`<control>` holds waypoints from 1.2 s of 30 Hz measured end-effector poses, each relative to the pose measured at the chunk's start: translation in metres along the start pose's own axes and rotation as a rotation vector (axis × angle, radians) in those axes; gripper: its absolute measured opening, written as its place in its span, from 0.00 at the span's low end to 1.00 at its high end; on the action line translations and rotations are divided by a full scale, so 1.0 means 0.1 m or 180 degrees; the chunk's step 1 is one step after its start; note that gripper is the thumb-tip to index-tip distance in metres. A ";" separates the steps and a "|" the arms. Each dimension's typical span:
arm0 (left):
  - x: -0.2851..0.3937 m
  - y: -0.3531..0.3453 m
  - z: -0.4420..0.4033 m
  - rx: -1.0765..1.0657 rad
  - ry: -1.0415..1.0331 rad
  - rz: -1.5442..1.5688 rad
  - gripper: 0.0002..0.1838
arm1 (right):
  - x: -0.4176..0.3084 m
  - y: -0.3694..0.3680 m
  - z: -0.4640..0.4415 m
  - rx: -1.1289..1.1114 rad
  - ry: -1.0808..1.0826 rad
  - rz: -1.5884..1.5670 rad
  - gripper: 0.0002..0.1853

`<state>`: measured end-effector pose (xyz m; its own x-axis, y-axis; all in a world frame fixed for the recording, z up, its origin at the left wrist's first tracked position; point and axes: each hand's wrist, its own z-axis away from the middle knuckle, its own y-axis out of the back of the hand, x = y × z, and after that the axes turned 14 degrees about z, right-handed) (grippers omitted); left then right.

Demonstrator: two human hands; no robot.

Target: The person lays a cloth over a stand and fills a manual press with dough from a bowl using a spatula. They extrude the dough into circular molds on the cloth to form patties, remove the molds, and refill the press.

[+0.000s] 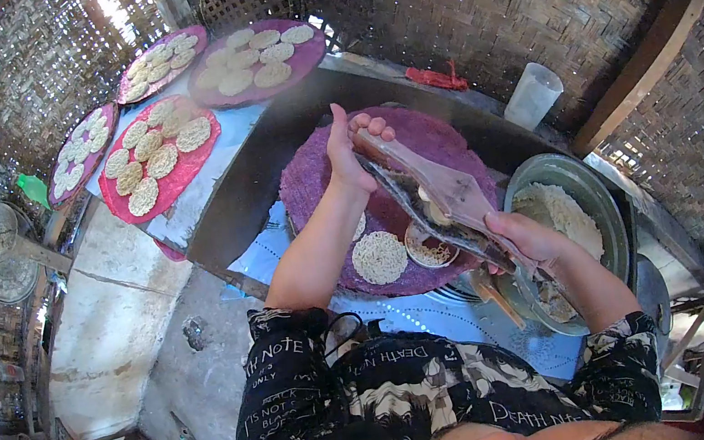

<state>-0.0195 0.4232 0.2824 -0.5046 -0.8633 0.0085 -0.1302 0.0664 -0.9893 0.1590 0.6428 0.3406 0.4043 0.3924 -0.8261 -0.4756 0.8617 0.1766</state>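
A dark flat board (437,223) with a clear plastic sheet (448,184) over it is tilted up above a purple round mat (316,166). My left hand (356,147) grips the upper end, thumb raised and fingers curled over the edge. At the lower end, my right hand (528,240) is closed on the board and sheet. Something pale and round shows between sheet and board. On the mat beneath lie a round, pale, bumpy disc (379,258) and a ring (432,246) with brown bits inside. Part of another disc is hidden behind my left forearm.
A green basin (590,182) at the right holds a pale, crumbly mass (564,209). Several mats bearing pale discs stand at upper left, including a pink mat (202,147). A translucent container (532,95) and a red plastic bag (437,77) sit along the back ledge.
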 end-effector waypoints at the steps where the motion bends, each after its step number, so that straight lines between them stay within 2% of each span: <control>1: -0.02 -0.04 -0.02 0.0049 -0.0030 -0.0044 0.25 | 0.00 0.01 -0.01 0.0096 0.0041 0.0068 0.30; 6: -0.19 -0.01 -0.12 0.0146 -0.0047 0.0083 0.24 | -0.02 0.10 0.09 0.0596 0.0005 0.0577 0.30; 14: -0.42 0.12 0.06 0.0652 0.0074 0.0185 0.25 | -0.10 -0.04 0.41 0.0737 -0.0403 0.0774 0.30; 17: -0.36 0.09 0.18 0.0851 -0.0021 0.0074 0.26 | 0.03 -0.11 0.35 0.0689 -0.0276 0.0809 0.31; 23: -0.20 -0.02 0.16 0.0838 -0.0241 0.0006 0.27 | 0.01 -0.22 0.19 0.0946 -0.0148 0.1102 0.29; 30: -0.41 0.04 0.12 0.0883 -0.0084 0.0125 0.29 | 0.04 -0.16 0.34 0.1081 -0.0214 0.1041 0.27; 33: -0.36 0.27 0.05 -0.0179 0.0496 0.0364 0.30 | 0.10 -0.08 0.46 0.0704 -0.0237 0.0429 0.28; 36: -0.36 -0.35 0.24 -0.0199 0.0646 -0.0203 0.30 | 0.16 0.01 0.49 0.0852 0.0594 -0.0220 0.32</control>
<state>0.0238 0.4393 0.3128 -0.6542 -0.7488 0.1063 -0.2168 0.0511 -0.9749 0.2027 0.6659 0.3538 0.2668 0.2857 -0.9204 -0.2198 0.9479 0.2306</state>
